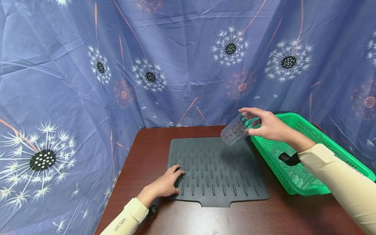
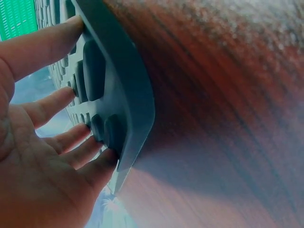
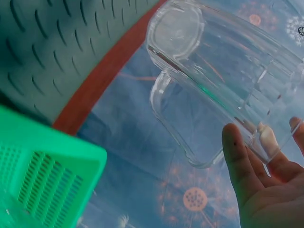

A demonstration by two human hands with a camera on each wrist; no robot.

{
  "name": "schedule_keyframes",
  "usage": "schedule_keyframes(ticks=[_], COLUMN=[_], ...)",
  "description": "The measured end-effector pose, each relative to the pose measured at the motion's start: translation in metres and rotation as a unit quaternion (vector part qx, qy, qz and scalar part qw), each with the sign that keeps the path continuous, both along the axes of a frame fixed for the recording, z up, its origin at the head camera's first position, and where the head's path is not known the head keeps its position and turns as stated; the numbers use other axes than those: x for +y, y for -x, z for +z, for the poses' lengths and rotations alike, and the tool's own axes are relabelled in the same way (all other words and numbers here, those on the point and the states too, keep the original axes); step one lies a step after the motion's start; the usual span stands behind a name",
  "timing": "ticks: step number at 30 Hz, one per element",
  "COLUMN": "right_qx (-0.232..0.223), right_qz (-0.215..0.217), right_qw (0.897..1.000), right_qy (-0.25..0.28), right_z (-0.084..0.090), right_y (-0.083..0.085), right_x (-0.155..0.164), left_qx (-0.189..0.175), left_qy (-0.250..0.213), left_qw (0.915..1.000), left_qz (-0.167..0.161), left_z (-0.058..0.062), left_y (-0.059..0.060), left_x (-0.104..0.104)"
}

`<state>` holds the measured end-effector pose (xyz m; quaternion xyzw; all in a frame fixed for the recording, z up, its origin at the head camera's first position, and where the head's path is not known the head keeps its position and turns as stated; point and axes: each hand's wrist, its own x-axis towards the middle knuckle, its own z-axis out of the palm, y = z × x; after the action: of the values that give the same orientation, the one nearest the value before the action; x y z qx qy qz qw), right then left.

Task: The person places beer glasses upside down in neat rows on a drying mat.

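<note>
A clear mug (image 1: 232, 133) with a side handle is tilted in the air above the far right part of the dark grey drying mat (image 1: 211, 195). My right hand (image 1: 268, 126) grips the mug near its rim, thumb on one side and fingers on the other; its base points left and down. The handle (image 3: 164, 126) shows in the right wrist view, apart from the fingers. At the near left of the mat, my left hand (image 1: 164, 184) rests with spread fingers. The left wrist view shows its fingertips (image 2: 108, 156) touching the ridged mat and its edge.
A green perforated basket (image 1: 308, 192) stands right of the mat, with several clear glass items (image 1: 299, 176) inside, partly hidden by my right arm. The brown table (image 1: 147, 147) meets a blue dandelion-print cloth (image 1: 188, 65) behind and at the left.
</note>
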<state>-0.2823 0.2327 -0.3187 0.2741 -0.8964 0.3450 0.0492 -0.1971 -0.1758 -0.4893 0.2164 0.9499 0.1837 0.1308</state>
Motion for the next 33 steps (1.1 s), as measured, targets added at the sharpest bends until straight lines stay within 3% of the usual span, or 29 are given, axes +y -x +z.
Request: schedule_keyframes(ticks=[15,21,33], right_qx=[-0.028,-0.056,-0.142], right_qz=[0.002,-0.024,-0.062], right_qw=[0.994,0.984,0.965], right_qy=[0.108,0.166,0.211], right_z=[-0.032,-0.045,-0.073], right_y=[-0.019,-0.026,-0.030], right_x=[-0.022,-0.031,-0.044], left_qx=[-0.005,0.002,0.007], left_qy=[0.003,0.009,0.014], left_qw=[1.0000,0.9999,0.9998], left_qz=[0.004,-0.004,-0.008], left_z=[-0.001,-0.001,0.002], left_y=[0.001,0.003,0.005], left_x=[-0.002,-0.003,-0.005])
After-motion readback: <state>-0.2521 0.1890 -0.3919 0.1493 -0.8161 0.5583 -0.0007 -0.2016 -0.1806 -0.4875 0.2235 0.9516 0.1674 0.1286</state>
